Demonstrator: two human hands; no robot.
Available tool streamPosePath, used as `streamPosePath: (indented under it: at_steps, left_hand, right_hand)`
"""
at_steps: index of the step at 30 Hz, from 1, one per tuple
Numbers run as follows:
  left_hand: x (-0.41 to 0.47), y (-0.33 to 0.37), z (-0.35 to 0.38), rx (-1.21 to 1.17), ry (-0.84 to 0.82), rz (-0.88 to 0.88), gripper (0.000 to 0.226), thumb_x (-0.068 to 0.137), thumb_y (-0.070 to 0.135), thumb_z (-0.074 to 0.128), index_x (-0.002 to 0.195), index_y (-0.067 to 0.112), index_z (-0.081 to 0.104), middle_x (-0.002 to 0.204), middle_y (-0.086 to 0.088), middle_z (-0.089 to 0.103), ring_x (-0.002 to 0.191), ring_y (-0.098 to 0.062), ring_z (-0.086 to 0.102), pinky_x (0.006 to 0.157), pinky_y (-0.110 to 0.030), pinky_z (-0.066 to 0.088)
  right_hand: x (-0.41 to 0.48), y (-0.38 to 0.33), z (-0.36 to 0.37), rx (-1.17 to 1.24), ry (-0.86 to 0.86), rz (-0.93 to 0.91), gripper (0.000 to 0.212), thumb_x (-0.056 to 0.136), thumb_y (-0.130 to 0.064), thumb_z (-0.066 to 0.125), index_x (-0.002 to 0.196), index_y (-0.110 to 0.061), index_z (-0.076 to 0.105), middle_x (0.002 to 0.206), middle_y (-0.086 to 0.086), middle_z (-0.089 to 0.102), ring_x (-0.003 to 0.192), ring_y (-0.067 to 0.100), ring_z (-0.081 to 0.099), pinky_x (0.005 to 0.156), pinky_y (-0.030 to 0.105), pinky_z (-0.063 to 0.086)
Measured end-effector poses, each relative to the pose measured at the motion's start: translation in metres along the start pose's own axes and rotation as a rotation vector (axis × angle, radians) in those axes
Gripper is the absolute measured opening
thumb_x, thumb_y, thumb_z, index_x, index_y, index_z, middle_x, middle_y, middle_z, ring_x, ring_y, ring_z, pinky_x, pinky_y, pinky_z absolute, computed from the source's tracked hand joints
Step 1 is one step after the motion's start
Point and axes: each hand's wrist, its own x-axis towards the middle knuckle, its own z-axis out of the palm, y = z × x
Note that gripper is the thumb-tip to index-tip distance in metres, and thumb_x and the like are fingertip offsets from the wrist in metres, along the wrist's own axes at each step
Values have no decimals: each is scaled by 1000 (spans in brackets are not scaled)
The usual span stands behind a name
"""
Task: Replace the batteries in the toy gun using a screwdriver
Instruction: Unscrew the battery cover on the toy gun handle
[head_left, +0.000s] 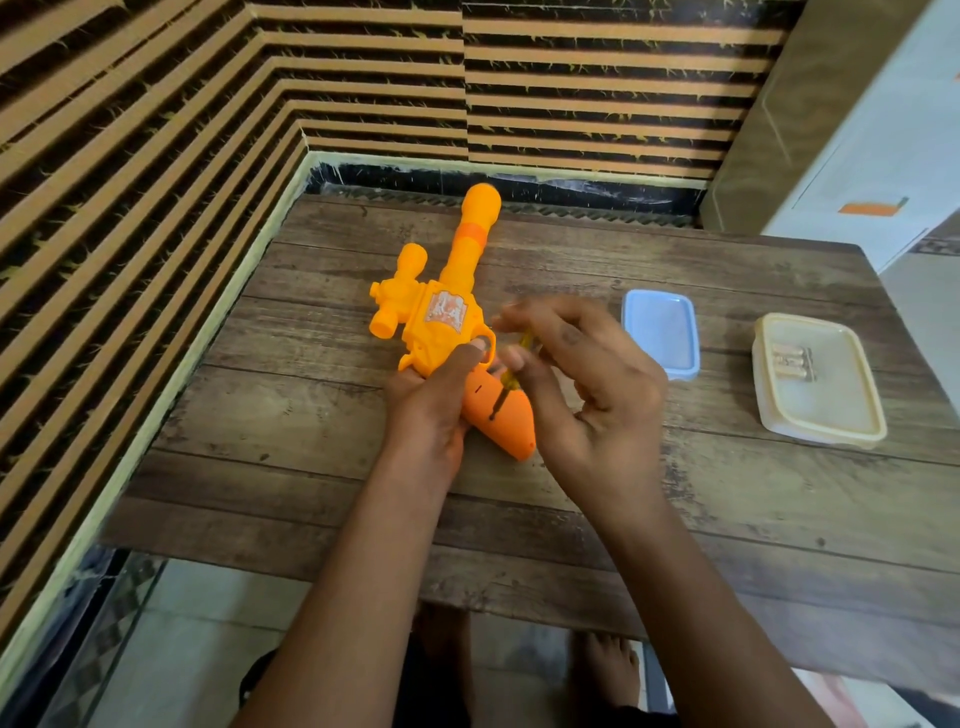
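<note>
Toy gun (447, 312) lies on the wooden table (311, 467), barrel pointing away toward the striped wall. Left hand (434, 410) grips it where grip meets trigger, fingers curled round the body. Right hand (587, 384) pinches a yellow screwdriver (511, 376) in its fingertips, remaining fingers loosely spread; the tip sits on the gun's grip. To the right stand 2 containers: 1 blue tub (661, 332), and 1 cream tub (831, 415) holding batteries (793, 361).
</note>
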Motion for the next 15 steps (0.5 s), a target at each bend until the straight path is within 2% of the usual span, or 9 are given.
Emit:
streamPosePath:
  at_steps: [1, 3, 5, 7, 10, 13, 15]
  left_hand:
    - [0, 0, 0, 2, -9, 2, 30, 88, -2, 73, 117, -2, 72, 103, -20, 78, 89, -29, 77, 74, -41, 64]
    - [1, 0, 0, 2, 1, 1, 31, 87, -3, 74, 118, -1, 72, 101, -18, 78, 87, -29, 77, 72, -41, 64]
    - [2, 0, 0, 2, 7, -3, 32, 86, -3, 75, 118, 1, 72, 102, -18, 79, 88, -29, 78, 73, -42, 65]
    - [1, 0, 1, 4, 2, -3, 32, 87, -2, 74, 118, 0, 73, 101, -19, 79, 88, -30, 79, 73, -43, 65]
    - [0, 1, 2, 11, 15, 2, 27, 88, -2, 74, 115, 1, 73, 91, -13, 80, 78, -23, 78, 67, -39, 65]
    - [0, 0, 0, 16, 3, 15, 30, 88, -1, 74, 118, 1, 72, 107, -19, 79, 97, -33, 78, 84, -50, 64]
    - [1, -1, 0, 16, 9, 11, 33, 87, -1, 75, 119, 1, 72, 110, -19, 78, 101, -34, 77, 85, -50, 64]
  right_hand:
    - [1, 0, 1, -5, 20, 12, 21, 91, 10, 73, 110, 2, 77, 107, 18, 66, 101, 17, 69, 83, 36, 57]
    - [1, 2, 2, -13, 66, 30, 29, 88, 13, 74, 114, -1, 77, 102, 18, 61, 96, 14, 69, 79, 32, 57]
    - [0, 3, 5, -40, 94, 25, 45, 87, 19, 70, 126, -3, 71, 96, 16, 63, 88, 20, 70, 75, 28, 55]
    - [0, 4, 4, -57, 95, 21, 49, 86, 22, 68, 129, -2, 69, 97, 14, 69, 89, 20, 70, 77, 26, 54]
    - [0, 4, 2, -37, 68, 20, 31, 88, 18, 68, 115, 3, 74, 101, 13, 72, 96, 23, 71, 79, 38, 58]
    - [0, 3, 3, -35, 73, 21, 18, 91, 4, 76, 109, 2, 77, 97, 13, 66, 89, 25, 67, 74, 43, 55]
    - [0, 4, 4, -45, 83, 14, 20, 91, 5, 76, 110, 1, 77, 95, 12, 66, 88, 23, 67, 74, 41, 54]
